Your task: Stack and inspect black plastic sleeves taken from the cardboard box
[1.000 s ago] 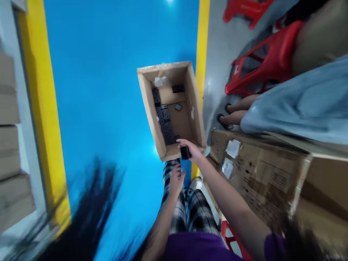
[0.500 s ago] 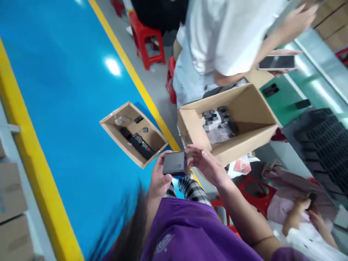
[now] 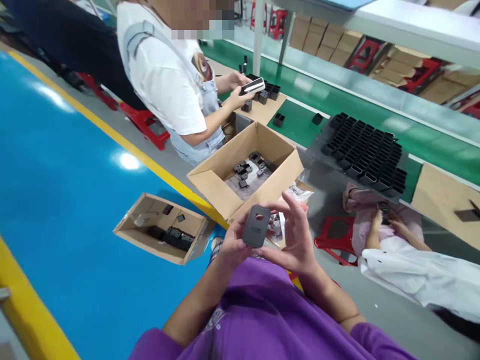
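I hold a small dark grey plastic housing (image 3: 256, 227) in front of my purple shirt. It is a rounded rectangular box, and the end turned to me has a cut-out near its top. My left hand (image 3: 235, 240) grips it from the left side. My right hand (image 3: 296, 235) is curved around its right side, with the thumb at the lower edge and fingertips at the upper edge. Just beyond my hands stands an open cardboard box (image 3: 213, 192) with several similar dark parts (image 3: 243, 172) inside.
A smaller open carton (image 3: 129, 237) with black parts stands on the blue floor at left. A co-worker in white (image 3: 165, 85) holds a phone (image 3: 252, 87) beyond. Rows of black housings (image 3: 367, 150) lie on the green bench. Another seated person (image 3: 405, 260) works at right by a red stool (image 3: 333, 235).
The housing has been turned so that its end with the cut-out faces me. My right hand has come round its edges. The view has swung up and to the right.
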{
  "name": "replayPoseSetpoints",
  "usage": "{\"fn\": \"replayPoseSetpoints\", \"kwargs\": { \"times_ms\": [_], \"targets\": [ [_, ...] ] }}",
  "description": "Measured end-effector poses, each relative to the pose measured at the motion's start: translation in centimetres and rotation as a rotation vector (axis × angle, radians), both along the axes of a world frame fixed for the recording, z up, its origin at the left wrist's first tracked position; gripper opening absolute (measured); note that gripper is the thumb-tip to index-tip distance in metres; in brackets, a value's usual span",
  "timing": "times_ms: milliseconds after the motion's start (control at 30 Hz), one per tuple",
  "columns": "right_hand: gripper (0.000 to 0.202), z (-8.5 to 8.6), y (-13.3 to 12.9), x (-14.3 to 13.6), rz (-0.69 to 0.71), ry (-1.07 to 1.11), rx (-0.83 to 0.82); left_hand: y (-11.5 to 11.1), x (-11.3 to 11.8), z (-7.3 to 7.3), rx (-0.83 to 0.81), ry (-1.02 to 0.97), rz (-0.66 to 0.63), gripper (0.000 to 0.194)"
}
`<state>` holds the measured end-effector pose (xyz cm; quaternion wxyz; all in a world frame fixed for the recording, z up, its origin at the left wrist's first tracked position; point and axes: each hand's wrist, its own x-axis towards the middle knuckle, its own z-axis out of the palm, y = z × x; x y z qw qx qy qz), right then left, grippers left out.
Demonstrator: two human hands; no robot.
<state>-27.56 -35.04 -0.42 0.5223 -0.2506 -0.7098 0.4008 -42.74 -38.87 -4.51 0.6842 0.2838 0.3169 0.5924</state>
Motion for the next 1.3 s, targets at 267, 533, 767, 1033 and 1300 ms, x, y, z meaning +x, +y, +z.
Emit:
{"fn": "replayPoseSetpoints", "kwargs": {
  "times_ms": [267, 533, 767, 1033, 1300],
  "targets": [
    [0.109, 0.5, 1.6, -1.0, -0.152, -0.018, -0.019, 4.6, -2.2, 1.5, 0.042, -0.089, -0.172, 0.088],
    [0.104, 1.4, 5.4, -6.1, -0.199, -0.048, -0.024, 10.2, -8.2, 2.2, 0.146, -0.034, -0.245, 0.086],
    [0.094, 1.6, 7.9, -10.2, -0.251, -0.046, 0.01, 14.7, -13.0, 2.2, 0.221, 0.028, -0.286, 0.09],
    [0.077, 3.2, 9.1, -11.7, -0.363, -0.359, 0.229, 17.2, -15.0, 1.8, 0.247, 0.07, -0.349, 0.089],
    [0.049, -3.5, 6.5, -11.6, 0.084, -0.575, -0.105, 8.6, -18.5, -3.5, -0.045, 0.487, -0.368, 0.081]
  ]
}}
